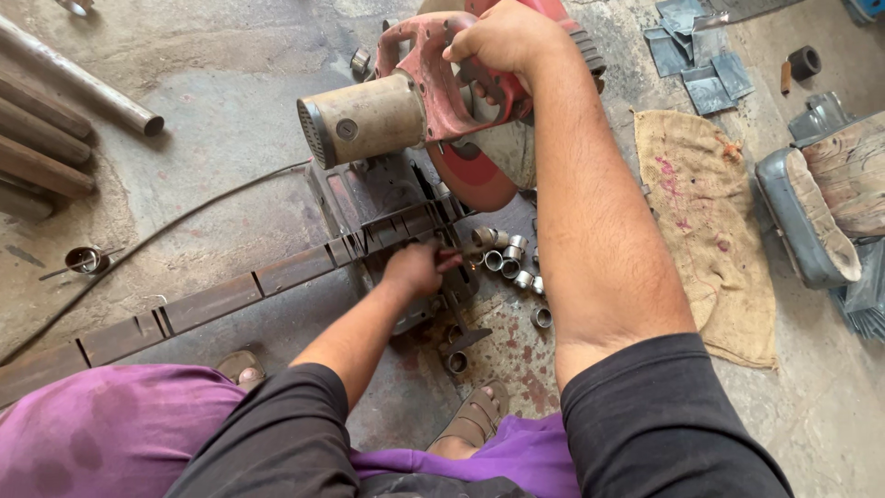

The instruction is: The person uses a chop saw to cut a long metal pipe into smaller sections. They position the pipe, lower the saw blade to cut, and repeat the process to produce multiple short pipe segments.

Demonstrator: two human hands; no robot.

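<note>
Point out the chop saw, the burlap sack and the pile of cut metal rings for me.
chop saw [369, 118], head view, on its motor housing.
burlap sack [705, 221], head view, on its middle.
cut metal rings [509, 260], head view, on one ring in the pile.

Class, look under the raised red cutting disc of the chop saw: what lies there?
Under the disc lie short cut metal rings on the floor. The left hand holds stock at the vise; the right forearm covers whatever lies beyond.

Metal workshop: chop saw [415, 111] on stained concrete floor [230, 55], steel pipes [64, 101] at side, cut pipe rings [505, 260], sheet-metal scraps [701, 55], burlap sack [705, 221].
</note>
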